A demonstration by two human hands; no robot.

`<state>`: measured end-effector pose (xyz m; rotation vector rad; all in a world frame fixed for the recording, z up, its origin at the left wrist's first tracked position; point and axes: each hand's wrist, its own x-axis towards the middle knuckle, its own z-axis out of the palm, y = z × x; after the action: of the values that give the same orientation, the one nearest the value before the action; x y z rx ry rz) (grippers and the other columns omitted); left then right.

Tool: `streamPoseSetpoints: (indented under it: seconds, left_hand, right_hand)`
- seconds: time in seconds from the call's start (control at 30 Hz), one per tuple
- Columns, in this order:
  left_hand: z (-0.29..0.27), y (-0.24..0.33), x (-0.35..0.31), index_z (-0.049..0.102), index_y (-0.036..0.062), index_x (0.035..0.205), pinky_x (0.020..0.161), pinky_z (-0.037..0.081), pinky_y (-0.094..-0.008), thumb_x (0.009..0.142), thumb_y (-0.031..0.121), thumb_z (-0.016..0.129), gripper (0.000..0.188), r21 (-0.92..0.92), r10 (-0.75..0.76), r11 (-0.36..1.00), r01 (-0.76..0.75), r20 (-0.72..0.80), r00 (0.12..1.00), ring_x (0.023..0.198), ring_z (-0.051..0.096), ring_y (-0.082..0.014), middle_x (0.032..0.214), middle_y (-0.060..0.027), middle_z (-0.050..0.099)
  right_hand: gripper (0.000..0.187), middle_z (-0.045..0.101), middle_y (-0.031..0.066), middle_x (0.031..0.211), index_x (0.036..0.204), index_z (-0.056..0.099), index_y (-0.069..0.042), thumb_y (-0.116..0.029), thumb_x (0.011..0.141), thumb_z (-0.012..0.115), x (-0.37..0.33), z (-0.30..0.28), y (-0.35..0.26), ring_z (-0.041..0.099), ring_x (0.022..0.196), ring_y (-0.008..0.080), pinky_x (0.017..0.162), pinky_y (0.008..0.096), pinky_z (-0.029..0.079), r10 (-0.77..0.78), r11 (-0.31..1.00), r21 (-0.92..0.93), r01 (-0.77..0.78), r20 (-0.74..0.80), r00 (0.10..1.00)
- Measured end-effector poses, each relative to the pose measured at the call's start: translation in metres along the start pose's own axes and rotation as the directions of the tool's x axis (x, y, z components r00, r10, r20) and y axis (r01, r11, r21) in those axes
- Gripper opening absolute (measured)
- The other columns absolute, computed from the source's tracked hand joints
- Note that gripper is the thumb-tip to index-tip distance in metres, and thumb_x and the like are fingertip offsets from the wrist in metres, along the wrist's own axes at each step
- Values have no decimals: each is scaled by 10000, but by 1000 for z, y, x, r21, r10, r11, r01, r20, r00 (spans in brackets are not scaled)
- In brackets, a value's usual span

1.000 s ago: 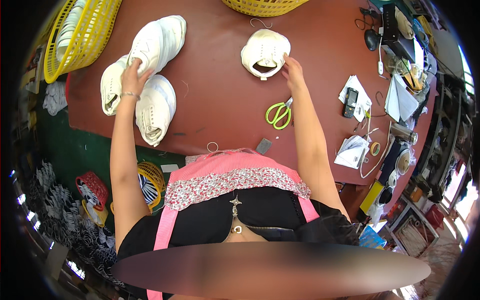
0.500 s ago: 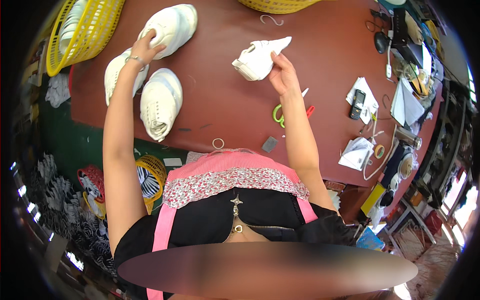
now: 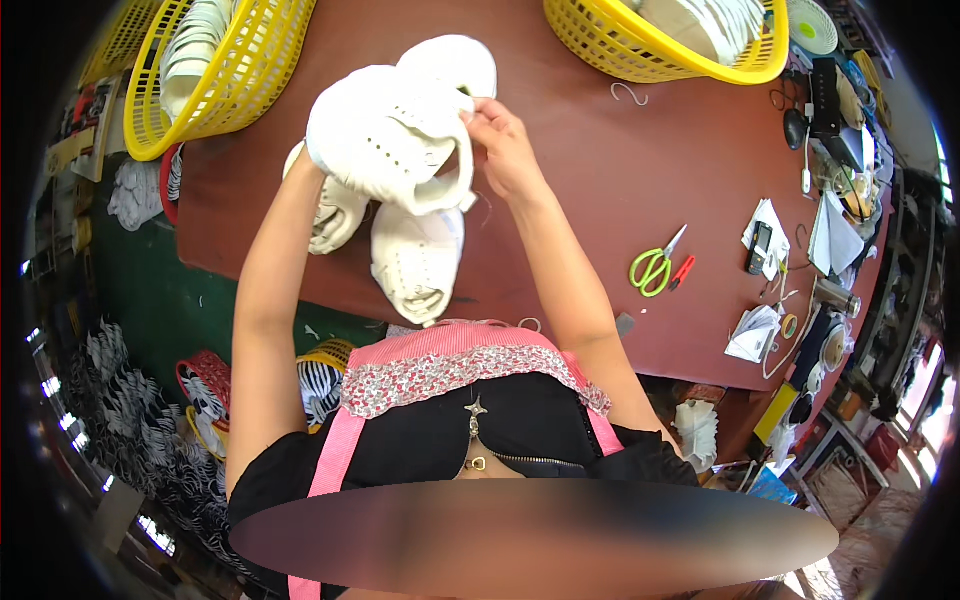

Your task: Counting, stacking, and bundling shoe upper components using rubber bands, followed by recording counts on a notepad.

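Observation:
I hold a white shoe upper up above the brown table, gripped from both sides. My right hand pinches its right edge near the opening. My left hand is mostly hidden behind the shoe's left side. Below it on the table lie more white shoes, one pointing toward me, another partly covered by my left forearm. A third white shoe shows behind the held one.
A yellow basket with white shoes stands at the far left, another yellow basket at the far right. Green-handled scissors lie to the right. Papers, tape and small tools crowd the right edge. Patterned items lie on the floor at left.
Both hands came together from apart and lifted a white shoe above the table. The left hand left the shoes at the left; the right hand moved left with the shoe.

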<state>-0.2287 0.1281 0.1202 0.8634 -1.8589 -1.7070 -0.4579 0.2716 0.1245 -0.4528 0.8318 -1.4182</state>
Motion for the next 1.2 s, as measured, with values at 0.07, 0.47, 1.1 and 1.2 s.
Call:
streamPoseSetpoints:
  seconds: [0.07, 0.47, 1.1, 1.2]
  left_hand:
    - [-24, -22, -5, 493, -5, 1349, 1054, 456, -342, 958, 73, 603, 414, -288, -145, 956, 60, -285, 948, 1266, 531, -236, 1383, -174, 551]
    - [85, 53, -57, 608, 28, 979, 755, 492, -356, 810, 125, 773, 256, 768, 360, 623, -145, -117, 926, 836, 612, -293, 925, -72, 634]
    - [72, 5, -34, 472, -49, 1245, 969, 477, -350, 882, 16, 707, 437, 431, 237, 902, -36, -421, 875, 1102, 586, -239, 1228, -153, 529]
    - [49, 3, -31, 396, -26, 1301, 1007, 445, -332, 913, -7, 656, 467, 280, 182, 957, -68, -406, 896, 1144, 553, -216, 1247, -123, 496]
  right_hand:
    - [166, 688, 73, 924, 1106, 570, -2, -129, 999, 580, 11, 9, 13, 646, 729, 103, 633, 237, 537, -49, 997, 44, 57, -161, 986]
    - [147, 639, 31, 958, 1120, 565, 5, -91, 1009, 559, 8, 32, 44, 577, 863, 54, 758, 222, 480, -265, 936, -292, 197, -215, 940]
    - [660, 485, 132, 1345, 1356, 447, -14, -469, 920, 647, 89, -70, 95, 444, 1267, 250, 1101, 402, 325, 134, 991, 74, -111, -567, 813]
    - [797, 513, 97, 1331, 1396, 455, -46, -581, 849, 677, 95, -79, 84, 430, 1284, 257, 1112, 435, 299, 317, 942, 234, -241, -384, 867]
